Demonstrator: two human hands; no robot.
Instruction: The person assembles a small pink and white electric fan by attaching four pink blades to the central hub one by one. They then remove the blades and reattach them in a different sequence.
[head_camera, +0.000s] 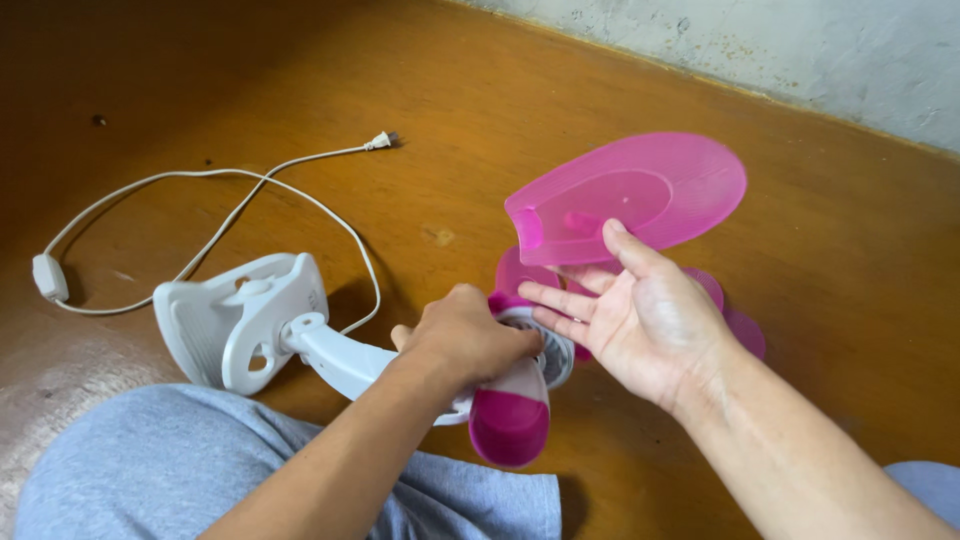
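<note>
Small fan at frame centre, lying on an orange-brown wooden floor. Left hand wrapped shut around the white motor housing and neck, knuckles up. Right hand open, palm up and fingers spread wide, holding nothing; its fingertips touch the hub and the underside of the top pink blade.

Another pink blade hangs at 6 o'clock from the hub, just over the grey shorts. A third blade is mostly hidden behind the right hand at 3 o'clock.

White clamp base at 9 o'clock of the left hand, joined by the neck. White cord loops from the base toward 10–11 o'clock, inline switch at far left, plug at 11 o'clock.

Pale wall runs along 1–2 o'clock, just beyond the top blade. Open floor at 12 o'clock and far right; legs crowd the bottom edge.
</note>
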